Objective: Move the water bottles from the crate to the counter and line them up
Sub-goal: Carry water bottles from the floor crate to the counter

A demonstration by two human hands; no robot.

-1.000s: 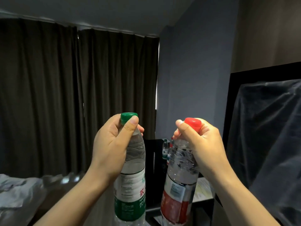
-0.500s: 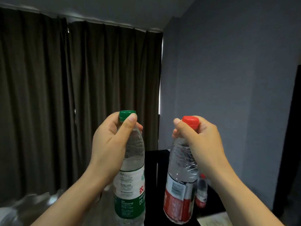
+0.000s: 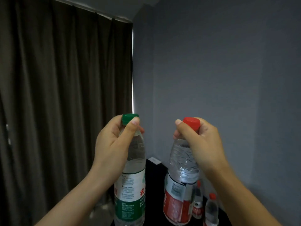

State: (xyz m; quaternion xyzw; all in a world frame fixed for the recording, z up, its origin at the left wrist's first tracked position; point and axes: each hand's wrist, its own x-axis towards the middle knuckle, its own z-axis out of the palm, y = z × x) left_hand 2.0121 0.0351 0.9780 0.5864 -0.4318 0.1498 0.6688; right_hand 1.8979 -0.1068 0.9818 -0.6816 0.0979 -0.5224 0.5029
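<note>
My left hand [image 3: 112, 147] grips the neck of a clear water bottle with a green cap and green-and-white label [image 3: 132, 190], held upright in the air. In my right hand [image 3: 202, 142] hangs a second clear bottle with a red cap and red label [image 3: 179, 193], gripped at its neck and tilted slightly. Both bottles are raised in front of me. Below the right one, two small red-capped bottles [image 3: 211, 209] stand on a dark counter [image 3: 156, 170]. The crate is out of view.
Dark brown curtains [image 3: 65, 95] fill the left half. A grey wall [image 3: 211, 79] rises behind the counter. A small white card [image 3: 154, 160] lies at the counter's far end.
The view has swung right and slightly down: the dark covered screen left the frame, and the counter with its red-capped bottles now shows below. Both hands keep the same hold on their bottles.
</note>
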